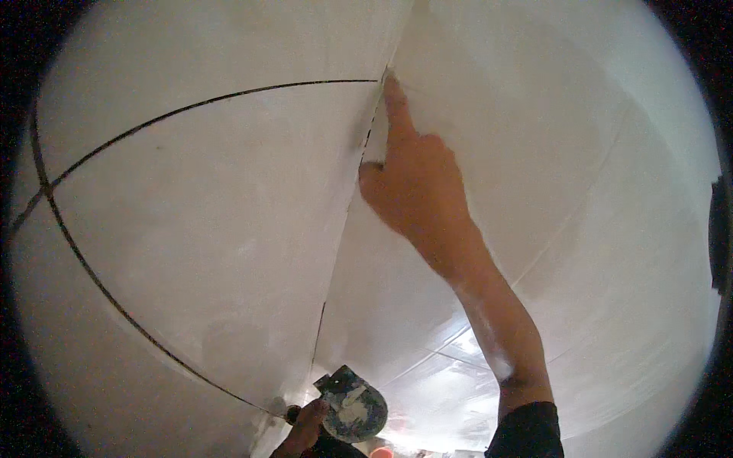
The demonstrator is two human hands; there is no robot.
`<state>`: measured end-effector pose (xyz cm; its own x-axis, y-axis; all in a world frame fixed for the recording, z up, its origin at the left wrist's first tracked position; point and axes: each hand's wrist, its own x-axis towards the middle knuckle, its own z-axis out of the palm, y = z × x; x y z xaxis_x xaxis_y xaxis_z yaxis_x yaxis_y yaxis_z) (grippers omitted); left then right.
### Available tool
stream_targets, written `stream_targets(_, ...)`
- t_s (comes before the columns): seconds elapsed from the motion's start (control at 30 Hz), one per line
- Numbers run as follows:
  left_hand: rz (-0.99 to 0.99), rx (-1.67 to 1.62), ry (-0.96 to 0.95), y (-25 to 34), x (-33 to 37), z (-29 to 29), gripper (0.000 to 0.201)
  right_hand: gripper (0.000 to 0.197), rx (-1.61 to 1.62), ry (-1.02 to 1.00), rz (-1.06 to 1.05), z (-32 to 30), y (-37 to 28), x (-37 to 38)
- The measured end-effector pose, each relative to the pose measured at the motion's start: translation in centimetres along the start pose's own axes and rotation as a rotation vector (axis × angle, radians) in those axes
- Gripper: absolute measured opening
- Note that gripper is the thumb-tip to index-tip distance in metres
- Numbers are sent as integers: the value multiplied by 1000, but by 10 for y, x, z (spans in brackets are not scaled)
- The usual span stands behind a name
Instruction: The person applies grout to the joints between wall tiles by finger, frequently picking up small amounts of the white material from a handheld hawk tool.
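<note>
My right hand (416,172) reaches up to the corner joint (336,256) where two pale tiled walls meet. Its index finger is stretched out, with the tip against the upper part of the joint. The thumb stands apart near the same line, the other fingers are curled, and nothing shows in the hand. Low in the view, my left hand (305,427) grips a dark, round-ended holder (374,416) smeared with whitish paste. How deep the holder is, I cannot tell. Parts of the joint look dark, other parts pale.
Dark open joints (172,114) cross the left wall and meet at its left side. Shiny tiles (450,366) with fine pale joints catch bright light below my right forearm. Something red (381,453) shows at the bottom edge. A dark object (718,237) sits at the far right rim.
</note>
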<state>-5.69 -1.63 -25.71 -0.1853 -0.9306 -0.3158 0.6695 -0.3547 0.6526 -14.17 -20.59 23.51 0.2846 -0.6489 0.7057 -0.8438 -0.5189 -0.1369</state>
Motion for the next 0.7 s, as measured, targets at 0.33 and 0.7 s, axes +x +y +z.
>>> stream_targets(0.33,-41,92,-1,11,-10,5,44,80,504,-10,-40,18,6,-6)
stream_targets(0.7,-40,110,30,6,-7,3,44,74,515,-67,-124,21,34,-25)
